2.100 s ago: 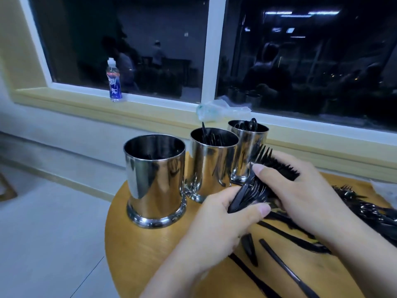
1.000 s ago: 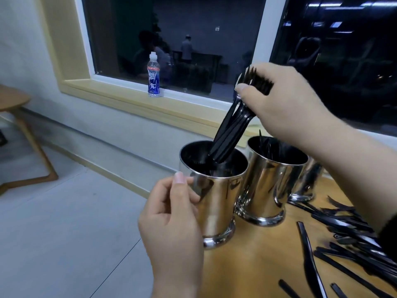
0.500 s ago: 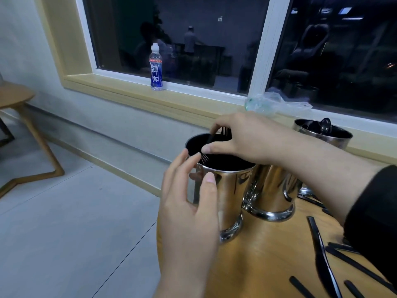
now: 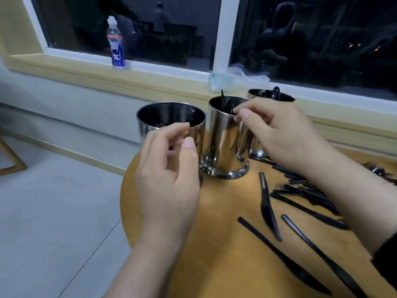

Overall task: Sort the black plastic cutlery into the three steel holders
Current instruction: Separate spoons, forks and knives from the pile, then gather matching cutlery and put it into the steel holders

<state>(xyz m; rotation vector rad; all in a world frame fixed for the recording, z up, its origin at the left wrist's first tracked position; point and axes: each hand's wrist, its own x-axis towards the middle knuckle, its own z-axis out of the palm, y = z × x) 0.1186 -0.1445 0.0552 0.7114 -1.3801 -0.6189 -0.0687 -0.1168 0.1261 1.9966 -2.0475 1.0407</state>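
Three steel holders stand in a row on the round wooden table [image 4: 214,250]. The left holder [image 4: 169,117] shows fork tines inside near its front rim. Black handles stick up from the middle holder [image 4: 223,145], and a spoon pokes out of the right holder [image 4: 268,95]. My left hand [image 4: 169,177] hovers in front of the left holder, fingers curled and apart, holding nothing. My right hand [image 4: 277,134] is empty and hangs beside the middle holder's rim. Loose black knives [image 4: 267,208] and other black cutlery [image 4: 305,190] lie on the table to the right.
A water bottle [image 4: 116,44] stands on the window sill, and a crumpled clear plastic bag [image 4: 234,79] lies behind the holders. The table's left edge drops to a grey floor. Part of a wooden chair leg [image 4: 12,164] shows at far left.
My right hand let the bundle of forks go into the left holder and has drawn back to the middle holder. My left hand has stayed in front of the left holder.
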